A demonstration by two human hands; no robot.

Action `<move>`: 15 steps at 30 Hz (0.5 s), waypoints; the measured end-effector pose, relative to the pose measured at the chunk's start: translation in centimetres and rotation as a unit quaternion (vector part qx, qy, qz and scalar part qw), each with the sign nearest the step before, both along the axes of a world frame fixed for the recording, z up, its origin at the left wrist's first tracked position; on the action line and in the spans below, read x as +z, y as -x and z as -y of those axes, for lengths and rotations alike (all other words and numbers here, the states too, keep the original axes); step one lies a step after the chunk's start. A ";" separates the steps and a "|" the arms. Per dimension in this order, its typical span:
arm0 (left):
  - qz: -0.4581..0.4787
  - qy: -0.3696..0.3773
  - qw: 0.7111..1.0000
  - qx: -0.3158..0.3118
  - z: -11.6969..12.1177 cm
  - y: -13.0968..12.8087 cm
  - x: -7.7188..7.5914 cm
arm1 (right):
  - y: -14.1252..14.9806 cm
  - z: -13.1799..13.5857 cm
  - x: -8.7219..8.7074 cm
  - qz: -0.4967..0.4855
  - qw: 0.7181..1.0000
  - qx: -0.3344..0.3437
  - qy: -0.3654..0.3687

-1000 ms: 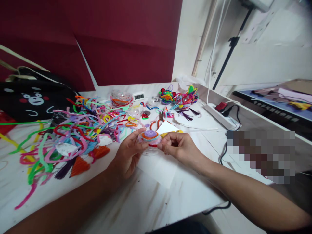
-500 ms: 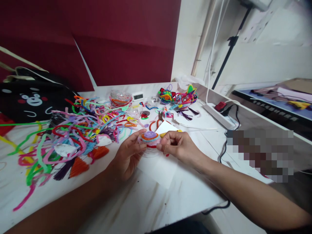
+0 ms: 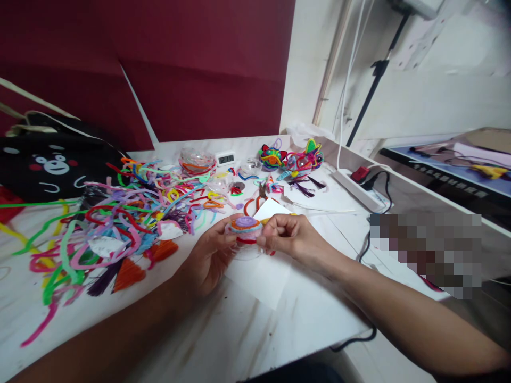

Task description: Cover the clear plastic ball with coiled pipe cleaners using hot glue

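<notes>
Between my hands is a clear plastic ball (image 3: 246,226) with coiled pipe cleaners in purple, orange, light blue and pink around its top. A red pipe cleaner (image 3: 247,241) circles its middle, and clear plastic shows below. My left hand (image 3: 213,247) is closed around the ball's left side, fingers at the back and thumb in front. With thumb and forefinger, my right hand (image 3: 289,235) pinches at the right side, by the end of the red pipe cleaner. Under the hands lies a white sheet of paper (image 3: 261,282).
A tangled heap of pipe cleaners (image 3: 120,218) with orange tassels (image 3: 130,274) spreads on the left. Behind the ball are pliers (image 3: 261,197), a small digital clock (image 3: 226,158) and finished colourful ornaments (image 3: 305,159). A power strip (image 3: 357,189) runs along the right edge.
Both hands keep their hold, and the ball has tilted or turned very slightly. Nothing else has visibly moved.
</notes>
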State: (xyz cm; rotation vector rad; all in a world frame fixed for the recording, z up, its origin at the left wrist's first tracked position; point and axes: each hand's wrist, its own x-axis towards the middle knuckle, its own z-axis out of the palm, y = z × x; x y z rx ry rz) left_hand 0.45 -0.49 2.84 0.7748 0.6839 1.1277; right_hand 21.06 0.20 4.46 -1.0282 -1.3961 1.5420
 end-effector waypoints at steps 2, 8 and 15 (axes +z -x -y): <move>-0.001 0.012 1.000 0.007 0.0 0.0 -0.1 | -0.1 0.0 0.1 0.003 1.000 0.008 0.000; 0.014 0.002 1.000 -0.004 0.0 0.1 -0.1 | -0.1 -0.1 0.0 0.011 1.000 0.010 -0.009; 0.009 0.011 1.000 0.001 -0.2 0.1 -0.3 | 0.0 0.0 -0.3 0.018 1.000 0.003 -0.009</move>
